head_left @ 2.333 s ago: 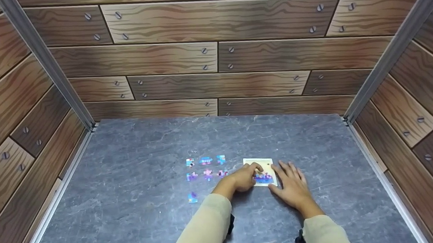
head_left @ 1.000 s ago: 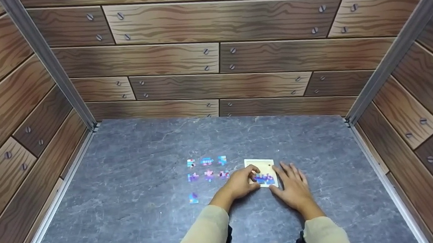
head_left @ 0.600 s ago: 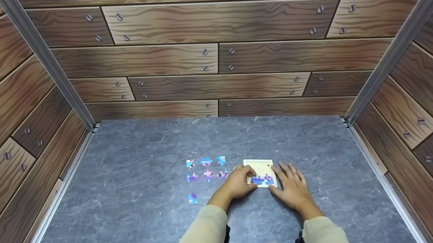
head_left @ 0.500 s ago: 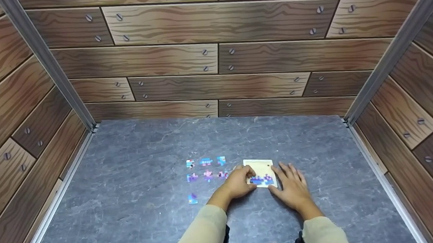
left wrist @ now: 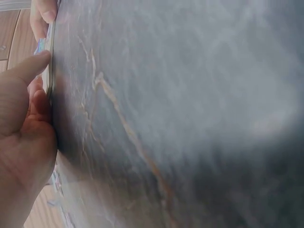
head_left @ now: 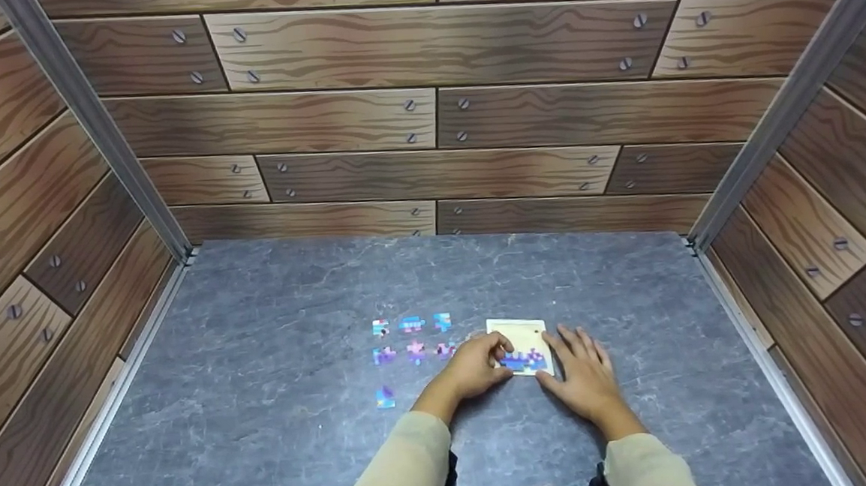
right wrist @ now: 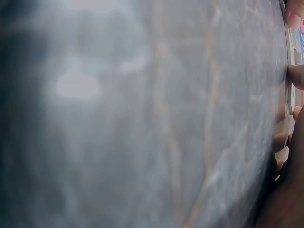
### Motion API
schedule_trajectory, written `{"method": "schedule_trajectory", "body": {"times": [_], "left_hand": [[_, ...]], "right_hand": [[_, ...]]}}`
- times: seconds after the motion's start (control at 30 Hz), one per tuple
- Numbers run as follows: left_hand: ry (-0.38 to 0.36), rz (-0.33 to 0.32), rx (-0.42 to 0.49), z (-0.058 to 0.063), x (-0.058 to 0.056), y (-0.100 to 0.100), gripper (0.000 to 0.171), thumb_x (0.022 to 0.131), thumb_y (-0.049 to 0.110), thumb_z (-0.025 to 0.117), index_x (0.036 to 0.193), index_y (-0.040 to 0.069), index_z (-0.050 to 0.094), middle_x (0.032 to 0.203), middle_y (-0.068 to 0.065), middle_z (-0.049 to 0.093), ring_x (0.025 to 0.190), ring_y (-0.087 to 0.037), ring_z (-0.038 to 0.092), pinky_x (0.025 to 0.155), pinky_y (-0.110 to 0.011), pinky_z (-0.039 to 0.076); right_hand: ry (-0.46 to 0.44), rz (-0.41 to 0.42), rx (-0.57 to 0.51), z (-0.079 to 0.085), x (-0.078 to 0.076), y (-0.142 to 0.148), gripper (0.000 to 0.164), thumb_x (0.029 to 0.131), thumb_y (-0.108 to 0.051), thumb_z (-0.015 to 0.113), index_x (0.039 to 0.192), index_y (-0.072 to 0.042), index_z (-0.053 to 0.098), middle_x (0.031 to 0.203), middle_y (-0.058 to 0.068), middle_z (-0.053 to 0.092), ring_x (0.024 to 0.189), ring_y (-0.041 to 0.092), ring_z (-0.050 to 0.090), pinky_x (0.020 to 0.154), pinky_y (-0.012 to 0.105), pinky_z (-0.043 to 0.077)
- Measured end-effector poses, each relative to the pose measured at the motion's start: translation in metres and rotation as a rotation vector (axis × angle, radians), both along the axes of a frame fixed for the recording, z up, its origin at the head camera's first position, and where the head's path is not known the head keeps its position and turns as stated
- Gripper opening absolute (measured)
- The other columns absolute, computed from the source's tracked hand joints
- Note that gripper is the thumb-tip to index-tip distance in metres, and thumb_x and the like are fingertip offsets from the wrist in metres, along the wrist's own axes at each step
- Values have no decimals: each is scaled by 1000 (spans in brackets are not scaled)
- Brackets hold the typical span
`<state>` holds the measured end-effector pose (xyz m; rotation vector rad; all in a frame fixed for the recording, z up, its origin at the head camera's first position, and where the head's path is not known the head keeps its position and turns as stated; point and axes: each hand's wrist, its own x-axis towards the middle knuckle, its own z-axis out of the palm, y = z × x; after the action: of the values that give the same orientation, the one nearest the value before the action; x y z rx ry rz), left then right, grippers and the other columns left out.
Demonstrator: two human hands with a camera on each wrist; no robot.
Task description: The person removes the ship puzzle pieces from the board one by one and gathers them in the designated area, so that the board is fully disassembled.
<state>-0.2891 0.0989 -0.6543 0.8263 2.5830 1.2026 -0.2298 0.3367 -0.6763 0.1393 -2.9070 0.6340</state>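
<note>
A shallow cream puzzle tray (head_left: 517,328) lies on the grey surface, with blue and purple jigsaw pieces along its near side. My left hand (head_left: 474,364) bends over the tray's left part, its curled index finger and thumb on either side of a blue-purple puzzle piece (head_left: 514,362). In the left wrist view the thumb (left wrist: 33,66) reaches the tray's near edge. My right hand (head_left: 582,373) rests at the right side with fingers spread, thumb at the near right corner and index finger along the edge. The left fingers partly hide the tray's left side.
Left of the tray lie several loose jigsaw pieces: an upper row with a piece (head_left: 412,324), a middle row with a pink piece (head_left: 415,351), and a single piece (head_left: 385,398) nearer. Wood-patterned walls (head_left: 425,112) enclose the grey marbled tabletop (head_left: 302,431).
My left hand has drawn back leftward from the tray's middle, and its index finger is now curled near the left edge. Blue pieces in the tray have shifted left. The right hand stays put.
</note>
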Motion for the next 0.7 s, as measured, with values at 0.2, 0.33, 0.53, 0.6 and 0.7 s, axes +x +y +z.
{"method": "schedule_trajectory", "body": {"times": [0.2,0.33,0.53,0.6,0.7], "left_hand": [[-18,0,2,3,9,-7,31,90,14,87,116,14,71,105,-4,63,89,-5,54,83,-19,47],[-12,-2,-1,7,20,-19,31,87,14,89,114,16,73,110,-2,64,99,-11,61,90,-22,51],[85,23,-28,16,32,-47,32,85,16,91,114,15,76,114,-2,73,108,-17,67,102,-33,54],[101,46,-59,19,34,-60,33,85,17,91,114,16,76,115,-2,74,108,-19,67,102,-36,54],[118,85,-114,22,37,-80,33,83,20,92,113,18,77,115,-2,73,109,-21,68,102,-42,51]], "right_hand": [[-84,-6,26,3,-2,0,76,100,-54,68,164,-19,47,175,19,37,164,51,24,131,73,14],[-103,-13,33,1,0,-1,76,100,-55,67,164,-19,46,175,19,36,165,51,23,132,73,13],[-95,-10,31,4,0,-1,75,100,-53,67,164,-18,47,175,19,36,164,52,23,132,73,13],[-96,-7,26,5,-1,-1,76,100,-53,68,164,-18,46,175,19,36,165,52,22,132,72,13],[-94,-2,24,5,-1,0,77,99,-52,68,164,-18,46,175,19,36,165,52,22,132,72,13]]}}
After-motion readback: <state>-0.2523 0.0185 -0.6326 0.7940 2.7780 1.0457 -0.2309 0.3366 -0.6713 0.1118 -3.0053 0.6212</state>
